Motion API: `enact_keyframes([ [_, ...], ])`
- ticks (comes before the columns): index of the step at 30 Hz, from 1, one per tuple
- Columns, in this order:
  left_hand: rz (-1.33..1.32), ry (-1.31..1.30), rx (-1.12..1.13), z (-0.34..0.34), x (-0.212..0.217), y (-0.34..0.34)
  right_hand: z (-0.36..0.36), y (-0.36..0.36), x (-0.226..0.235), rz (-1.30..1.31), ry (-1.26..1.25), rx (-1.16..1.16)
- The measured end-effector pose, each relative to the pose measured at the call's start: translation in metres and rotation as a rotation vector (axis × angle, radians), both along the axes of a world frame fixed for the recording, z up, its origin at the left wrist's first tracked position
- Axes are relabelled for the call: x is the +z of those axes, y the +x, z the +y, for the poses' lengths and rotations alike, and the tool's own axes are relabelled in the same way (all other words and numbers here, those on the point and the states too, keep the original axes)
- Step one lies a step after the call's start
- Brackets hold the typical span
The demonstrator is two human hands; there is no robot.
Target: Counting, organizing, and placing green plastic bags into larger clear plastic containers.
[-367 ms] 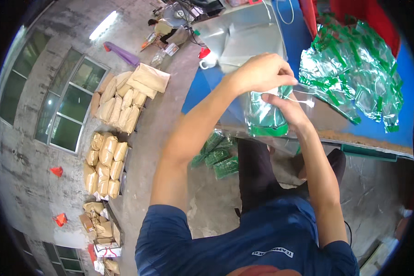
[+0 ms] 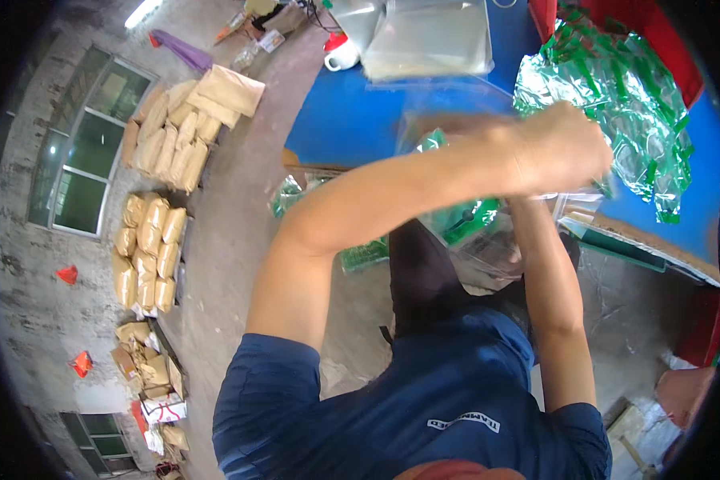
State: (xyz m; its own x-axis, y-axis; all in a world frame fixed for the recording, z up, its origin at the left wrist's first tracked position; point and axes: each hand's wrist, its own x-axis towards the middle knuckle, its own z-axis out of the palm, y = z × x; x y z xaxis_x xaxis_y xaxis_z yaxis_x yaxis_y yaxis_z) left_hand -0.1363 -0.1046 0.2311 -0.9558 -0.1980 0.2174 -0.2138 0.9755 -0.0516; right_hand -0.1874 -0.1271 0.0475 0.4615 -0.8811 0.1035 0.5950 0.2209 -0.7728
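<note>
My left hand (image 2: 564, 148) is smeared by motion, fingers unclear, beside the heap of clear-and-green plastic packets (image 2: 616, 104). The left forearm crosses over my right wrist. My right hand is mostly hidden behind that forearm, with only the wrist end (image 2: 528, 204) showing beneath it. A clear plastic bag with green parts (image 2: 464, 220) shows below the left forearm, at the table's near edge; part of it is covered by the arm. Whether either hand grips it cannot be made out.
A stack of clear plastic bags (image 2: 432, 40) lies at the back of the blue table (image 2: 328, 112). Left of it stands a white container with a red top (image 2: 340, 52). Green packets (image 2: 364, 256) lie below the table. Filled brown sacks (image 2: 148, 248) stand along the left wall.
My left hand has swung right, across the right wrist, toward the packet heap. The clear-and-green bag, held up between both hands before, is now partly behind the left forearm. The view has shifted.
</note>
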Motion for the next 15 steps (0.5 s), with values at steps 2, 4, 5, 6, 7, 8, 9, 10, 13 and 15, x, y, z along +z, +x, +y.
enact_keyframes([
  [2,0.044,-0.277,-0.063,0.026,-0.032,0.0,0.02,0.009,0.026,0.201,-0.34,-0.08],
  [4,0.601,-0.175,-0.288,0.055,-0.041,0.018,0.039,0.007,0.056,0.404,-0.693,-0.184],
  [5,0.787,-0.1,-0.346,0.059,-0.047,0.03,0.041,0.006,0.062,0.495,-0.877,-0.242],
  [6,0.668,0.263,-0.104,0.071,-0.046,0.08,0.035,0.003,0.065,0.498,-0.88,-0.25],
  [7,1.068,0.168,0.019,0.048,-0.056,0.106,0.027,-0.007,0.067,0.54,-0.405,-0.101],
  [8,1.458,0.063,0.174,0.024,-0.073,0.131,0.022,-0.011,0.066,0.537,0.068,0.056],
  [9,1.629,0.265,0.463,0.021,-0.095,0.156,0.025,-0.01,0.07,0.422,0.204,0.044],
  [10,1.771,0.461,0.772,0.02,-0.117,0.18,0.023,-0.008,0.068,0.423,0.202,0.046],
  [13,1.81,1.24,0.648,0.026,-0.169,0.181,0.021,-0.002,0.064,0.297,0.267,0.089],
  [15,1.745,1.423,0.535,0.036,-0.172,0.164,0.019,0.006,0.058,0.316,0.277,0.117],
])
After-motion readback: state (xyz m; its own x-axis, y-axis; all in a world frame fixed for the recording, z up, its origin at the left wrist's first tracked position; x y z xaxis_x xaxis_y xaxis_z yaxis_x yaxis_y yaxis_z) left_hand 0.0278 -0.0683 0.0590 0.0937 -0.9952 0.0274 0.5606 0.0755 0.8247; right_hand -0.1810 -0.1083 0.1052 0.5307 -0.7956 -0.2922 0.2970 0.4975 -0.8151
